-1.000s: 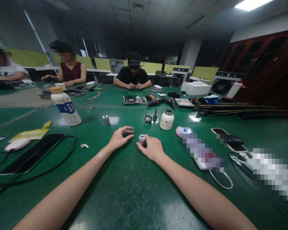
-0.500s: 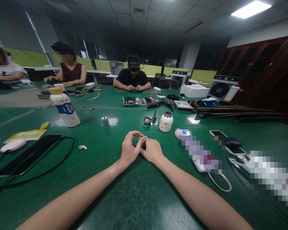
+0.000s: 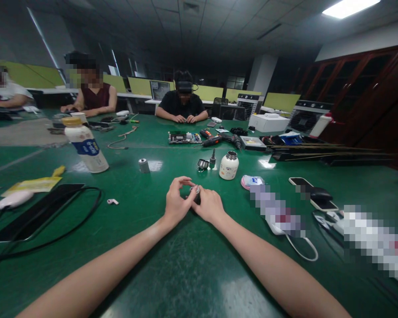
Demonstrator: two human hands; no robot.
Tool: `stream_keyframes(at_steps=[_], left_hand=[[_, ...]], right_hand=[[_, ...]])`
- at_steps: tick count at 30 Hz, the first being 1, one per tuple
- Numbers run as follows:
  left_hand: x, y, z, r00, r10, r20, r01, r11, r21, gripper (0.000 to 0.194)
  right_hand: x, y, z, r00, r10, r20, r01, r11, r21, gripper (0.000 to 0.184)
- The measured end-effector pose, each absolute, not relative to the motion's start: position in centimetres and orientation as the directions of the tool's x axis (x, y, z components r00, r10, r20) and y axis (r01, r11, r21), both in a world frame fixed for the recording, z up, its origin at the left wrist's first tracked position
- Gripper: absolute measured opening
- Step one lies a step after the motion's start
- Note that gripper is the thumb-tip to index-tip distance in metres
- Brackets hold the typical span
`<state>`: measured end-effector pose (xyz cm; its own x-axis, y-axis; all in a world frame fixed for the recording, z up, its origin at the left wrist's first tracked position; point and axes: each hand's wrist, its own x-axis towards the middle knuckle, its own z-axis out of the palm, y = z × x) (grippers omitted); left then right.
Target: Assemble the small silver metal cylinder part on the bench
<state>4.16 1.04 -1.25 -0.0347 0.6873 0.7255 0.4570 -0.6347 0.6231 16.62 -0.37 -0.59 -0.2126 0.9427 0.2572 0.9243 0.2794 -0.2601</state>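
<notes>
Your hands are together in the middle of the counter [image 3: 152, 274], both on one small metal cylinder [image 3: 195, 191]. Your left hand [image 3: 178, 202] reaches in from the left, with its thumb across the near side and top of the cylinder and its fingers arched over toward the far side. Your right hand [image 3: 211, 204] closes in on the right side, its thumb low at the front. Your fingers hide much of the cylinder, so you can't tell from here whether its base touches the counter.

Beyond your left hand, a second cylinder [image 3: 143, 166] stands upright by itself, and a pink-and-white earbud [image 3: 112, 202] lies nearer to you. Farther left are a tall drink bottle [image 3: 89, 150] with an orange-yellow cap, a yellow packet [image 3: 33, 186], and a dark tablet [image 3: 43, 210] with a black cable [image 3: 97, 207] looping over it.

Past your hands, an open cream flask [image 3: 228, 168] stands upright; just left of it are a small pointed tool [image 3: 212, 159] and an open metal lid [image 3: 203, 164]. Behind them lie a circuit board [image 3: 185, 138] and power drills [image 3: 212, 140]. To your right, a black mouse [image 3: 321, 194] rests over a phone [image 3: 301, 183]. Across the counter sits a person in a dark top [image 3: 181, 104].
</notes>
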Motion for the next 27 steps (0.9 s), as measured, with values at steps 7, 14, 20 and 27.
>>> stream_keyframes(at_steps=[7, 14, 20, 27], left_hand=[[4.0, 1.2, -1.1, -0.011, 0.739, 0.673, 0.446, -0.599, 0.665, 0.032], [4.1, 0.5, -0.7, 0.036, 0.728, 0.685, 0.489, -0.611, 0.623, 0.04], [4.8, -0.6, -0.8, -0.088, 0.759, 0.645, 0.555, -0.501, 0.664, 0.036], [5.1, -1.0, -0.7, -0.185, 0.713, 0.676, 0.586, -0.472, 0.658, 0.034]], right_hand=[[16.6, -0.4, -0.4, -0.208, 0.946, 0.25, 0.923, 0.275, -0.27, 0.034], [16.7, -0.3, -0.5, -0.218, 0.943, 0.253, 0.921, 0.284, -0.267, 0.043], [16.7, -0.3, -0.5, -0.218, 0.943, 0.251, 0.924, 0.282, -0.257, 0.041], [16.6, -0.4, -0.3, -0.196, 0.951, 0.24, 0.933, 0.257, -0.254, 0.041]])
